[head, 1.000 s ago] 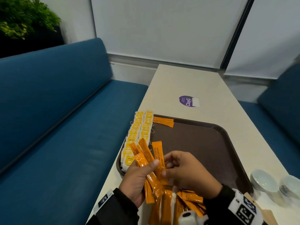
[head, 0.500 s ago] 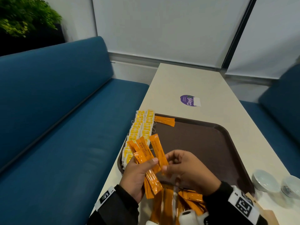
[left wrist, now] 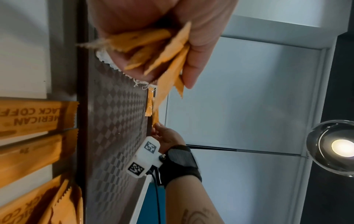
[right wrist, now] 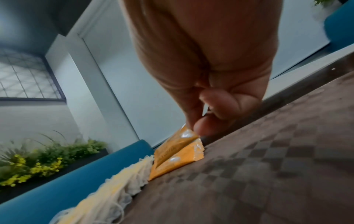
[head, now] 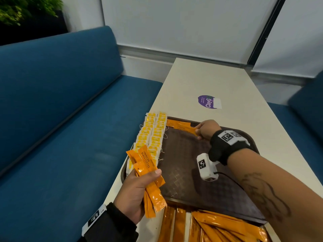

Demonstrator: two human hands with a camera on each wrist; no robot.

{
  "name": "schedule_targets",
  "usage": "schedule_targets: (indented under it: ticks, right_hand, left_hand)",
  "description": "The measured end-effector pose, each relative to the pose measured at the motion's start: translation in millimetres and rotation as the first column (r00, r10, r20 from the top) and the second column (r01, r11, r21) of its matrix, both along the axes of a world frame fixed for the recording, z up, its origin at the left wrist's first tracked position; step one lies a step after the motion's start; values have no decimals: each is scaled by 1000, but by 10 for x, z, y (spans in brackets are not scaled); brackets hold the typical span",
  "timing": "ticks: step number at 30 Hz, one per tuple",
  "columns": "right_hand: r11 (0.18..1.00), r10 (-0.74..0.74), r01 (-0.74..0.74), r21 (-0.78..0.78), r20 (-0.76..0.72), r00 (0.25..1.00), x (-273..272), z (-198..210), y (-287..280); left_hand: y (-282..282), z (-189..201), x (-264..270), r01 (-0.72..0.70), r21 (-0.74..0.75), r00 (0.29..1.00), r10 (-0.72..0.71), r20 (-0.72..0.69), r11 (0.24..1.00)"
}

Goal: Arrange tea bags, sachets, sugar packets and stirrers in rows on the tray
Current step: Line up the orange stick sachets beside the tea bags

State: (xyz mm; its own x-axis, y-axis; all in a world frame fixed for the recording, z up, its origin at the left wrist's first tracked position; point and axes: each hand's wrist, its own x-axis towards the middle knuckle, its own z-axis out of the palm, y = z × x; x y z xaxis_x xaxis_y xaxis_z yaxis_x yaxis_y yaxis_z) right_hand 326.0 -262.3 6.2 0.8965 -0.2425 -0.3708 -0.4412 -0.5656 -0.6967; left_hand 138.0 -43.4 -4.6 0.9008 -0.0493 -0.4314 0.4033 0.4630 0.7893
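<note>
A brown tray [head: 201, 186] lies on the pale table. Two rows of yellow-and-white tea bags [head: 153, 135] run along its left side. At the far left corner an orange coffee sachet [head: 172, 123] lies flat, and my right hand [head: 206, 130] pinches the end of a second sachet [head: 187, 128] just beside it, low over the tray [right wrist: 268, 174]. In the right wrist view that pinched sachet [right wrist: 177, 146] slants down onto the lying one [right wrist: 178, 162]. My left hand [head: 138, 187] grips a bunch of orange sachets [head: 148, 173] at the tray's near left edge; the same bunch [left wrist: 161, 50] shows in the left wrist view.
Several loose orange sachets [head: 209, 226] lie on the table in front of the tray. A purple sticker [head: 208, 101] marks the table [head: 201, 81] beyond it. Blue benches [head: 61, 119] flank the table, with a green plant [head: 22, 9] at the far left.
My right hand has left the bunch with one sachet and reached to the tray's far left corner. The left hand keeps the remaining bunch near the front.
</note>
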Motion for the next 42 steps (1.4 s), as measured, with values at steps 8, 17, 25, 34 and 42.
schedule_targets:
  ticks: [8,17,25,34,42]
  right_hand:
    - [993,99,-102,-57,-50,994,373,-175,62]
    - [980,110,-124,-156,-95,989,599,-233,175]
    - [803,114,-174,-570,-140,984,687,-291,219]
    - [812,131,-195,-550,-153,979,740,-407,155]
    - [768,179,-213,-604,-117,977,534,-331,61]
  left_hand:
    - [39,-21,-13,-13,15,998,14,-55,1000]
    - [57,-38,-6,-25,66,995,31,-90,998]
    - [46,-72,-12,-19,87,993,29,-111,996]
    - [34,-114,-8,-12,85,993,22,-116,996]
    - [25,-103,-36,9,57,996,-4,-89,998]
